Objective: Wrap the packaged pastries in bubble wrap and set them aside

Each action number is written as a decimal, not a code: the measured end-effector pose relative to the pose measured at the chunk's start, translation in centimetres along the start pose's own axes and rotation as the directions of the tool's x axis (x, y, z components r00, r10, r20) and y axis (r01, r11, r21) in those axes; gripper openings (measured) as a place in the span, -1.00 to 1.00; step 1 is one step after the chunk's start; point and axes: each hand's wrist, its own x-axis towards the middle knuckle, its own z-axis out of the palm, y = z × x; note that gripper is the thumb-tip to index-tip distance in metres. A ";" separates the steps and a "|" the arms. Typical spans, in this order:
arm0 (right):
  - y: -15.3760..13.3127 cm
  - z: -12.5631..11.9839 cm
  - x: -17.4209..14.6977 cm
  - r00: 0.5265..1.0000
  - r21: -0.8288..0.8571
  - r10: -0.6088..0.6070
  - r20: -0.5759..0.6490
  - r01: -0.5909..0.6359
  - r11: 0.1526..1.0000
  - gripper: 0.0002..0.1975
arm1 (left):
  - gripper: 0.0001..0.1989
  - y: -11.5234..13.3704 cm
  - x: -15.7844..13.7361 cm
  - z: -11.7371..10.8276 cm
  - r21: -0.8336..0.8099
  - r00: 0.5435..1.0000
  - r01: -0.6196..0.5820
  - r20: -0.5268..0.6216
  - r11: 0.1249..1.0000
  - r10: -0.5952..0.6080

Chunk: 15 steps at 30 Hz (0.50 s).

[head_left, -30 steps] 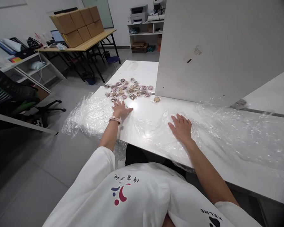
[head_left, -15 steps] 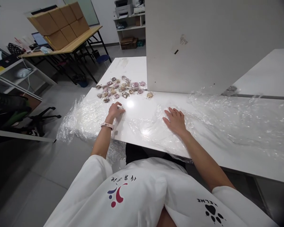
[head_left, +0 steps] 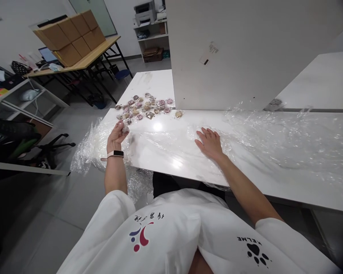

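Clearly, in the head view, the left hand (head_left: 114, 137) pinches a small bit of shiny clear plastic (head_left: 126, 129) whose contents I cannot make out, while the right hand (head_left: 210, 142) lies with fingers spread over the crinkled clear sheeting (head_left: 274, 152) along the white table (head_left: 170, 125). Just beyond the left hand sits a cluster of small wrapped pieces (head_left: 150, 115), and a tall white panel (head_left: 231, 68) blocks the far side; past it, at left, stand stacked cartons (head_left: 71, 38) and a printer (head_left: 145, 14).
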 end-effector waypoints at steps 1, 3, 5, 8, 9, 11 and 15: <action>0.0 0.0 0.0 1.000 0.002 0.001 -0.003 -0.001 1.000 -0.43 | -0.81 0.7 0.0 -0.2 -0.089 0.998 -0.019 -0.055 0.996 0.014; 0.0 0.1 0.0 1.000 -0.002 0.006 -0.004 -0.006 1.000 -0.43 | -0.79 2.2 -0.3 0.0 -0.176 0.990 -0.079 -0.126 0.981 0.057; 0.0 0.1 0.0 1.000 -0.014 0.007 0.010 -0.007 1.000 -0.42 | -0.78 3.3 -1.5 1.3 -0.129 0.980 -0.182 -0.108 0.975 0.169; 0.1 0.1 0.1 0.998 -0.028 -0.018 0.052 0.019 0.999 -0.40 | -0.76 2.2 -5.4 5.8 0.073 0.897 -0.431 0.145 0.900 0.418; 0.1 0.1 0.2 0.997 -0.031 -0.034 0.065 0.036 0.999 -0.40 | -0.76 0.9 -7.3 7.9 0.132 0.843 -0.508 0.278 0.851 0.460; 0.2 0.1 0.5 0.995 -0.031 -0.063 0.084 0.065 0.997 -0.40 | -0.78 -3.2 -11.4 12.1 0.248 0.716 -0.612 0.576 0.751 0.394; 0.8 -0.7 1.1 0.988 0.031 -0.079 0.130 0.076 0.997 -0.42 | -0.85 -12.2 -18.2 17.9 0.356 0.444 -0.819 0.890 0.449 0.105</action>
